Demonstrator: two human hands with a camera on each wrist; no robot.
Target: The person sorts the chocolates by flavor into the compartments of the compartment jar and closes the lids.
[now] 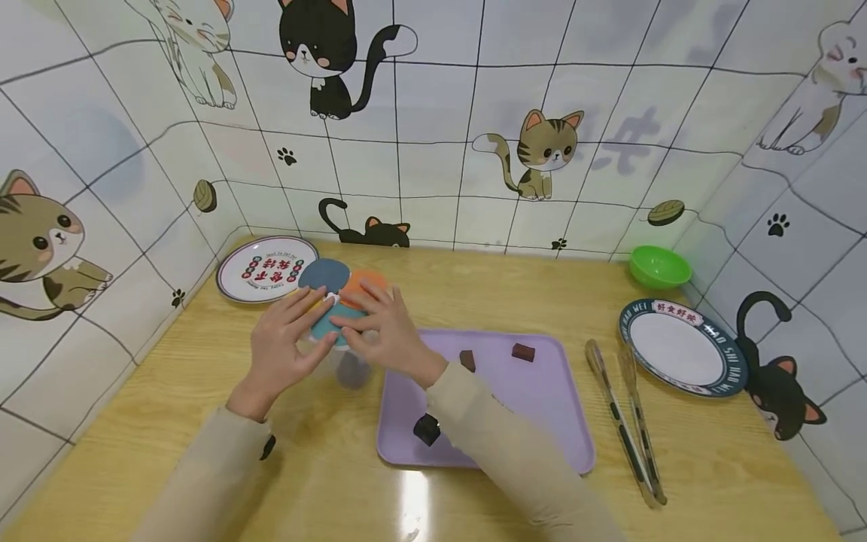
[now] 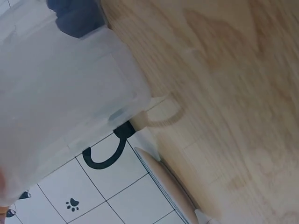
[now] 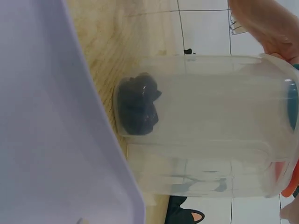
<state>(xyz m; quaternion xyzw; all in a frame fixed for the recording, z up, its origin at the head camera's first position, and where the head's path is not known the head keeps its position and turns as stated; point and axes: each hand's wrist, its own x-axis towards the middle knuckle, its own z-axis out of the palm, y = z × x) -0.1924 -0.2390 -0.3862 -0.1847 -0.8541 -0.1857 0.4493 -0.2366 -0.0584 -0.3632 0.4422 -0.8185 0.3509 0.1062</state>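
A clear plastic container (image 1: pixel 352 369) stands on the wooden table (image 1: pixel 325 467), just left of the purple tray (image 1: pixel 542 399). Its lid has coloured flaps, one blue (image 1: pixel 323 274) and one orange (image 1: pixel 362 282). My left hand (image 1: pixel 287 339) grips the container's top from the left, thumb above and fingers at the side. Fingers straight, my right hand (image 1: pixel 382 327) lies flat on the lid. In the right wrist view the container (image 3: pixel 210 126) has dark pieces (image 3: pixel 138 109) at its bottom. The left wrist view shows its wall (image 2: pixel 60 107) close up.
Three dark and brown cubes (image 1: pixel 467 360) (image 1: pixel 523 351) (image 1: pixel 427 429) lie on the tray. Tongs (image 1: pixel 626 421) lie right of it, beside a dark-rimmed plate (image 1: pixel 680 346). A green bowl (image 1: pixel 658 266) sits in the back right corner and another plate (image 1: pixel 266 269) at the back left. Cat-patterned walls enclose the table.
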